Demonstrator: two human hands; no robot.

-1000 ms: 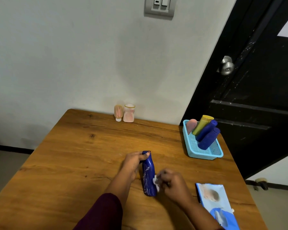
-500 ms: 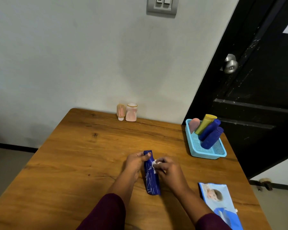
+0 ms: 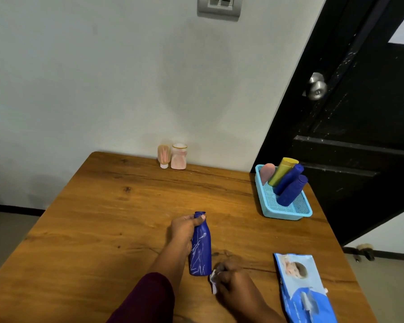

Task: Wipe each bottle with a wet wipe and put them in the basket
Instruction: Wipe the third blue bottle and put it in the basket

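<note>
Left fingers (image 3: 197, 219) grip the blue bottle (image 3: 201, 249) up top — right fingers (image 3: 225, 269) pinch a wipe (image 3: 213, 280) by its base.

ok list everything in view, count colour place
held bottle: 1, dark blue, mid table
wet wipe: 1, white, at its base
basket: 1, light blue, table's far right
basket bottles: 4, two dark blue, yellow, pink, leaning inside
pale bottles: 2, pinkish, far edge by wall
wipes pack: 1, blue, table's near right
table: 1, brown wood
door: 1, black, right
light switch: 1, grey, wall
left hand: 1, grips held bottle's neck
right hand: 1, holds wet wipe
</note>
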